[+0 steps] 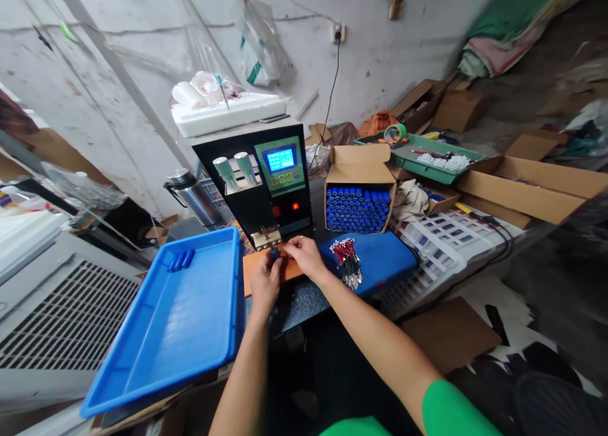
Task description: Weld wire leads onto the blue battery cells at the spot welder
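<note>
A black spot-welding machine (247, 205) with a lit blue screen (281, 160) stands on the table. At the electrodes near its base, my left hand (266, 280) is closed on a small blue cylindrical cell, of which only one end shows. My right hand (304, 255) is pinched just right of the electrodes; what it holds is too small to make out. Both hands are over an orange board (256, 275). A bundle of red and black wires (349, 263) lies on a blue pad (387, 258) to the right, beside a cardboard box (360, 157) of blue cells (356, 209).
A blue tray (175, 315) at the left holds several blue cells (181, 260). Behind it stands a steel flask (196, 198). At the right are a green tray (430, 163), a white plastic basket (439, 249) and a long open carton (532, 185).
</note>
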A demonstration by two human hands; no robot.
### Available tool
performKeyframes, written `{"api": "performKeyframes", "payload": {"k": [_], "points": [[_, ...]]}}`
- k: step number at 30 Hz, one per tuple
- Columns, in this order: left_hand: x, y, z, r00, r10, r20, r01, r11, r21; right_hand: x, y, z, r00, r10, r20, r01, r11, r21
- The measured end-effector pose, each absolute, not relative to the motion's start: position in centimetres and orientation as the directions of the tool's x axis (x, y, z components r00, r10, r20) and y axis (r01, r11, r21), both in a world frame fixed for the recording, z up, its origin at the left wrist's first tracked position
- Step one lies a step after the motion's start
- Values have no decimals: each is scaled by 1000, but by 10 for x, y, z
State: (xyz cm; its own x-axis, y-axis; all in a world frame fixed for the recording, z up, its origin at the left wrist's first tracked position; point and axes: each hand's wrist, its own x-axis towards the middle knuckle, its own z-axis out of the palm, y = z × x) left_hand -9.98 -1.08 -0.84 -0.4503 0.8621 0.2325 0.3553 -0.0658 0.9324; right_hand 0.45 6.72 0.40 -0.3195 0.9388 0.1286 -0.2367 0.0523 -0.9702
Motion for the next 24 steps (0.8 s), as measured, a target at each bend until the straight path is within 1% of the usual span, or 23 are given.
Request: {"api": "performKeyframes", "payload": {"k": [3, 9, 17, 24], "points": [[-99, -12, -8, -449, 856, 256, 387, -72, 919, -6, 71, 1, -357, 926, 122, -224, 42, -974], [-101, -13, -10, -449, 848, 282, 471, -43, 881, -13, 71, -1, -367, 919, 142, -142, 96, -985], [-101, -14, -9, -460, 843, 278, 506, -8, 862, -13, 71, -1, -368, 920, 137, -109, 104, -989], [-102, -13, -11, -462, 841, 280, 488, -22, 872, -13, 71, -3, -371, 919, 133, -88, 107, -990]]}}
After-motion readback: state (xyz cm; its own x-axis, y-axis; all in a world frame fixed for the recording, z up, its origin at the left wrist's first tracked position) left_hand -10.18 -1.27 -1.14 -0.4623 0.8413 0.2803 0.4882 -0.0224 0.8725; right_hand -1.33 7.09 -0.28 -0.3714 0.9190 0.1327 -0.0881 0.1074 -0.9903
